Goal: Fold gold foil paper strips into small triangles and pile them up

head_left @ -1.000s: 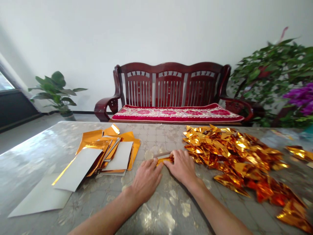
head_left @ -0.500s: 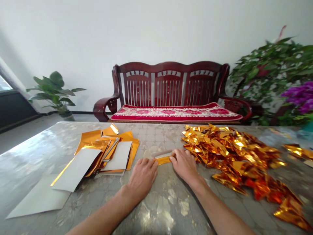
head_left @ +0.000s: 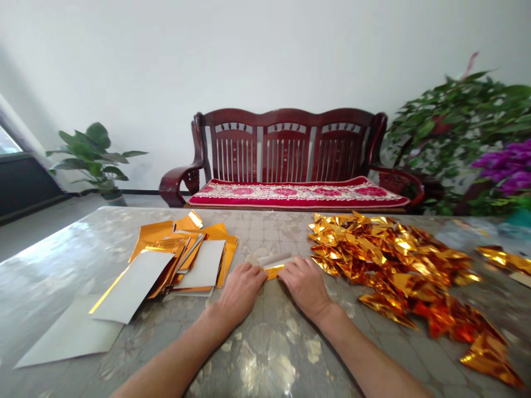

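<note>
Hands closer together than in the previous frame; gap between them narrowed, foil strip [head_left: 274, 271] now mostly covered. One strip, lying on the table [head_left: 78, 260] between both hands, near the middle. Left hand [head_left: 240, 288] rests on its left end, fingers flat; right hand [head_left: 304, 283] sits at its right end, fingertips against it. Neither is clenched; cannot tell if either actually grips the strip. One white strip [head_left: 271, 260] lies just beyond, touching the foil.

To the left, a loose stack of gold sheets [head_left: 182, 249] with three white cards [head_left: 130, 293] over and beside it. To the right, one large heap of folded foil triangles [head_left: 394, 260]; a further clump [head_left: 504, 260] at far right. Far side: one red-cushioned wooden sofa [head_left: 290, 155], two plants [head_left: 93, 155].
</note>
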`<state>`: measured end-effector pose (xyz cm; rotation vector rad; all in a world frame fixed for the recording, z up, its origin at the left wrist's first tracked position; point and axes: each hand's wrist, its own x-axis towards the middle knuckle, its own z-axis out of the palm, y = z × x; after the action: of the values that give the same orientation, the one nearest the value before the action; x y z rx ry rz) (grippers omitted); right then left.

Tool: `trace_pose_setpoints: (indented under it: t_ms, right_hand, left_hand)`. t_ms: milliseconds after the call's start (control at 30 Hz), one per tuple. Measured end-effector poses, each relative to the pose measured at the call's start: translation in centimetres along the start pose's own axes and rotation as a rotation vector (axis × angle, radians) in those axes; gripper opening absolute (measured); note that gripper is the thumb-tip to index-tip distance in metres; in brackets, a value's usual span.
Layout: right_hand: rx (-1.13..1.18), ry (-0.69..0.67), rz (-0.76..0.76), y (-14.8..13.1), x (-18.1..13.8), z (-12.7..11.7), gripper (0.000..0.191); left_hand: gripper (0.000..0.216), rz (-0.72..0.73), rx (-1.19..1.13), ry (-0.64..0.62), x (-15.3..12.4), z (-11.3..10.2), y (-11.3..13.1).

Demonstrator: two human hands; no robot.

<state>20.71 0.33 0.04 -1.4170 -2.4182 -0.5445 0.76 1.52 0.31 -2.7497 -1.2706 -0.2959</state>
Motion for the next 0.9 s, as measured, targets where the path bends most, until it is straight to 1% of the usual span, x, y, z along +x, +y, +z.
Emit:
trace_pose_setpoints:
  t_ms: [167,267,367,467,600,700,800,900]
  right_hand:
    - [-0.076,0.009,-0.063,-0.1,0.8,0.6,0.011]
    - [-0.120,0.007,-0.093,-0.3,1.0,0.9,0.011]
    - [-0.135,-0.018,-0.093,-0.3,1.2,1.2,0.012]
    - [-0.117,-0.058,-0.087,-0.2,1.4,1.1,0.012]
    - [-0.054,-0.100,-0.030,-0.3,1.4,0.4,0.013]
    - [0.067,-0.096,0.041,-0.8,1.2,-0.3,0.005]
    - [0.148,-0.099,0.064,-1.2,1.0,-0.6,0.008]
    - [0.176,-0.097,0.108,-1.3,0.8,-0.3,0.014]
  left_hand:
    - [0.016,0.014,0.009,-0.008,0.4,-0.2,-0.6]
    - [0.013,0.004,0.006,-0.008,0.7,-0.2,-0.8]
    - [0.010,0.004,0.026,0.015,1.0,0.1,-0.8]
    - [0.011,0.003,0.070,0.054,1.2,0.5,-0.7]
    - [0.018,-0.002,0.100,0.096,1.4,0.9,-0.2]
    - [0.023,-0.023,0.066,0.130,1.3,1.1,0.2]
    - [0.027,-0.051,-0.016,0.132,1.0,1.0,0.3]
    - [0.019,-0.046,-0.158,0.131,0.5,0.8,-0.2]
